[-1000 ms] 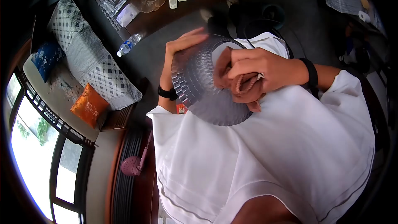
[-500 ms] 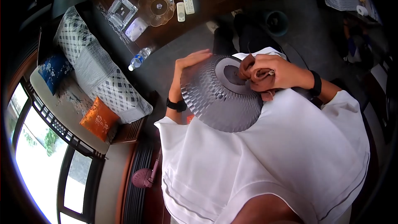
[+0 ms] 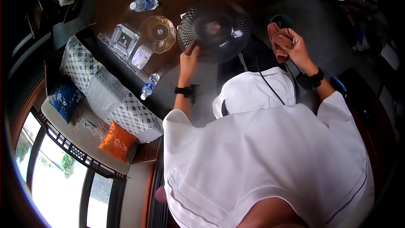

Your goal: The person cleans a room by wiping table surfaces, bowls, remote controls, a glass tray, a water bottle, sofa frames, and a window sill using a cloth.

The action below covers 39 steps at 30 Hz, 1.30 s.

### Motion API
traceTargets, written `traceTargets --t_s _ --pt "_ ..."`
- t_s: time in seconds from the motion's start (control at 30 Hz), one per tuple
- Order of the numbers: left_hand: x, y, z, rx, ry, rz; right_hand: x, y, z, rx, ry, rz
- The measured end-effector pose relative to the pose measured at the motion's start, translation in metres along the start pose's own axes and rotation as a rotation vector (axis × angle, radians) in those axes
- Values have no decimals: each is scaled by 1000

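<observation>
A clear, textured bowl (image 3: pixel 192 26) is out in front of me at the near edge of the dark table. My left hand (image 3: pixel 189 61) grips the side of the bowl closest to me, thumb and fingers pinched on it. Whether the bowl rests on the table or is held above it, I cannot tell. Off to the right, my right hand (image 3: pixel 298 50) is closed around a crumpled brown cloth (image 3: pixel 279 42), well apart from the bowl.
On the dark table (image 3: pixel 114 0) are an amber fluted dish (image 3: pixel 158 34), a square glass ashtray (image 3: pixel 123 41), a tissue pack (image 3: pixel 141 56) and a water bottle (image 3: pixel 144 4). Another bottle (image 3: pixel 150 86) is nearer me. A bin (image 3: pixel 282 20) stands behind the cloth; a sofa with cushions is left.
The bowl has moved from near my lap out to the table edge, hiding most of the remotes. My right hand has drawn the cloth away from the bowl to the right.
</observation>
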State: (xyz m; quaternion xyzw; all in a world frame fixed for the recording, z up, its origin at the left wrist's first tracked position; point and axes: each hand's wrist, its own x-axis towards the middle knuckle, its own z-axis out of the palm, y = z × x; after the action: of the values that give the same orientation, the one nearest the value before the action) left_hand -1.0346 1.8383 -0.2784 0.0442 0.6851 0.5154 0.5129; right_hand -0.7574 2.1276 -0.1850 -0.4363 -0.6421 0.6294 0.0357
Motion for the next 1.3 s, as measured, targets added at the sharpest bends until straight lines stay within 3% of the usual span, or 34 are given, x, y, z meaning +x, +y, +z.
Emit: traceTargets --t_s 0.17,0.2,0.43,0.7,1.03,1.13,1.3 --pt "89 9 34 -291 244 -244 27 50 -11 122 38 102" --pt "131 -49 21 -333 250 -178 32 56 -11 144 24 115" --pt "236 -30 50 -398 483 -267 73 69 -17 162 -115 205" --pt "302 -36 63 -573 511 -209 98 102 -15 153 -75 295" --pt "312 -74 54 -756 529 -259 103 117 16 76 -94 303" --pt "275 -77 43 -807 366 -146 110 120 26 80 -114 289" --pt "205 -108 4 -1072 697 -93 119 125 38 72 -136 308"
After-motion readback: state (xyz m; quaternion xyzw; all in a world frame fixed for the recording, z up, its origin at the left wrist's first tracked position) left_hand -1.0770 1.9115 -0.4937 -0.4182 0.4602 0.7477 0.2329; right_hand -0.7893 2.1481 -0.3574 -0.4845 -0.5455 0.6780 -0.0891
